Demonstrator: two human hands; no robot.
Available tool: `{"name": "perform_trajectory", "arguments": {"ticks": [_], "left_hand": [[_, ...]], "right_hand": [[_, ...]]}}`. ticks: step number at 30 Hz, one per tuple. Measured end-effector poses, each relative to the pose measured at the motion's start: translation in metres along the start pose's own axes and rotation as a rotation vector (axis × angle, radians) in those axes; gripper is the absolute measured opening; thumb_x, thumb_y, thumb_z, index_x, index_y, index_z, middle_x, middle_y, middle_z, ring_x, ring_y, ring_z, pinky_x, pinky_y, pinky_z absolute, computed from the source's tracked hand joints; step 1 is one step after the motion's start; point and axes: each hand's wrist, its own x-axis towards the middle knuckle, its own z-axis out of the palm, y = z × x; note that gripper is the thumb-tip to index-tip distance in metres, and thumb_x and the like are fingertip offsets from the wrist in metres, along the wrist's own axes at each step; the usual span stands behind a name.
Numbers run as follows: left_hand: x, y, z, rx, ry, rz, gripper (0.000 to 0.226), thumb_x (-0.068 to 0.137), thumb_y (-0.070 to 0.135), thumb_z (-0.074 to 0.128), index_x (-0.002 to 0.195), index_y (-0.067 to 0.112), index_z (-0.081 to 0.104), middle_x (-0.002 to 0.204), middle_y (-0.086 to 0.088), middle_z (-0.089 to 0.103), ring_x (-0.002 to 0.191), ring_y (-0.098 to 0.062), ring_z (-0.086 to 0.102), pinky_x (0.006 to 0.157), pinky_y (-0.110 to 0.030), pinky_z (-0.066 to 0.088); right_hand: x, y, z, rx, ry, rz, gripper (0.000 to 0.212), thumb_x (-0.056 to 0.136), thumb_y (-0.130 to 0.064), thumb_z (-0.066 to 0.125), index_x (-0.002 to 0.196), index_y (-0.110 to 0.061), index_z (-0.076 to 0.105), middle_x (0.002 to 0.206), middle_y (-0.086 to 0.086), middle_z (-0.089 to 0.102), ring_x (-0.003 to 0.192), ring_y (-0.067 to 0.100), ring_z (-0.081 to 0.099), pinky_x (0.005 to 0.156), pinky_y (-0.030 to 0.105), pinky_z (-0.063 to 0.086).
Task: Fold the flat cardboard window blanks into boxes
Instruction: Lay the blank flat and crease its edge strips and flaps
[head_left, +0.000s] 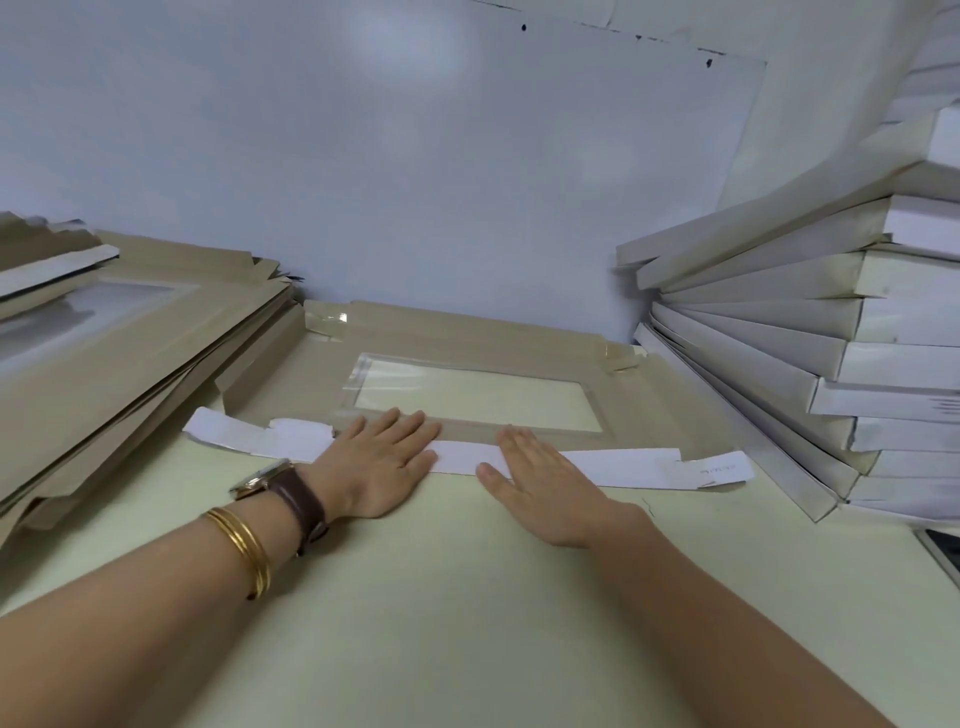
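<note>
A flat tan cardboard blank with a clear plastic window lies on the pale table against the wall. Its near side flap is folded over towards the window, showing its white underside. My left hand lies flat with straight fingers pressing the left half of that flap. My right hand lies flat beside it, fingers straight, pressing the flap near its middle. The far flap of the blank stands up slightly along the wall.
A stack of flat tan window blanks lies at the left. A tall leaning stack of folded boxes with white sides fills the right. The pale green table stretches towards me. A white wall stands behind.
</note>
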Motion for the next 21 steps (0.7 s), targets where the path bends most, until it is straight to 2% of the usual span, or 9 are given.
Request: {"name": "perform_trajectory", "arguments": {"ticks": [4, 6, 10, 12, 14, 16, 19, 21], "left_hand": [[-0.010, -0.020, -0.001, 0.030, 0.031, 0.021, 0.057, 0.102, 0.049, 0.011, 0.154, 0.028, 0.003, 0.162, 0.006, -0.001, 0.149, -0.014, -0.004, 0.115, -0.026, -0.008], [-0.012, -0.022, 0.002, 0.062, 0.067, 0.014, 0.058, 0.101, 0.051, 0.010, 0.154, 0.029, 0.004, 0.162, 0.009, 0.001, 0.148, -0.012, -0.003, 0.117, -0.031, -0.008], [-0.014, -0.027, 0.004, 0.090, 0.086, -0.058, 0.062, 0.096, 0.060, 0.007, 0.154, 0.036, 0.003, 0.160, 0.017, 0.000, 0.148, -0.009, -0.009, 0.113, -0.047, -0.022], [-0.015, -0.034, 0.003, 0.072, 0.081, -0.071, 0.063, 0.094, 0.064, 0.008, 0.153, 0.039, 0.003, 0.160, 0.017, -0.001, 0.147, -0.011, -0.013, 0.115, -0.048, -0.017], [-0.018, -0.044, 0.000, 0.022, 0.078, -0.079, 0.063, 0.094, 0.064, 0.011, 0.152, 0.042, 0.004, 0.161, 0.014, -0.006, 0.146, -0.013, -0.019, 0.119, -0.043, -0.007], [-0.021, -0.054, -0.002, -0.018, 0.078, -0.088, 0.062, 0.095, 0.063, 0.015, 0.151, 0.041, 0.001, 0.160, 0.010, -0.012, 0.146, -0.015, -0.021, 0.120, -0.037, -0.004], [-0.026, -0.064, -0.007, -0.130, 0.054, -0.112, 0.066, 0.097, 0.060, 0.021, 0.149, 0.039, -0.013, 0.161, 0.005, -0.013, 0.148, -0.014, -0.010, 0.118, -0.028, -0.003], [-0.026, -0.067, -0.010, -0.171, 0.050, -0.137, 0.066, 0.099, 0.054, 0.022, 0.150, 0.033, -0.014, 0.162, 0.002, -0.009, 0.149, -0.013, -0.004, 0.117, -0.026, -0.001]], "right_hand": [[-0.012, 0.038, -0.007, -0.007, 0.009, 0.062, 0.073, 0.099, -0.059, 0.016, 0.155, -0.015, 0.001, 0.163, -0.002, -0.006, 0.148, 0.009, -0.008, 0.115, 0.024, -0.006], [-0.019, 0.056, -0.010, -0.014, 0.029, 0.094, 0.072, 0.099, -0.058, 0.018, 0.155, -0.015, 0.003, 0.163, -0.001, -0.003, 0.149, 0.009, -0.006, 0.115, 0.023, -0.004], [-0.035, 0.090, -0.017, -0.034, 0.045, 0.164, 0.071, 0.099, -0.058, 0.019, 0.156, -0.017, 0.006, 0.163, -0.003, 0.001, 0.149, 0.010, -0.003, 0.116, 0.025, 0.000], [-0.041, 0.102, -0.020, -0.034, 0.037, 0.200, 0.071, 0.099, -0.058, 0.018, 0.156, -0.017, 0.005, 0.163, -0.004, 0.000, 0.149, 0.009, -0.004, 0.117, 0.026, 0.000], [-0.045, 0.111, -0.022, -0.027, 0.037, 0.226, 0.071, 0.099, -0.058, 0.018, 0.156, -0.017, 0.004, 0.163, -0.005, -0.001, 0.148, 0.008, -0.005, 0.117, 0.025, -0.001], [-0.047, 0.118, -0.023, -0.013, 0.040, 0.243, 0.071, 0.099, -0.057, 0.019, 0.156, -0.018, 0.004, 0.163, -0.006, -0.002, 0.148, 0.007, -0.005, 0.115, 0.023, -0.001], [-0.051, 0.127, -0.024, 0.001, 0.038, 0.272, 0.072, 0.098, -0.059, 0.018, 0.156, -0.018, 0.003, 0.163, -0.006, -0.003, 0.148, 0.007, -0.006, 0.115, 0.023, -0.001], [-0.054, 0.133, -0.025, -0.014, 0.042, 0.295, 0.075, 0.096, -0.061, 0.017, 0.155, -0.018, 0.002, 0.163, -0.006, -0.003, 0.148, 0.007, -0.005, 0.117, 0.026, 0.000]]}}
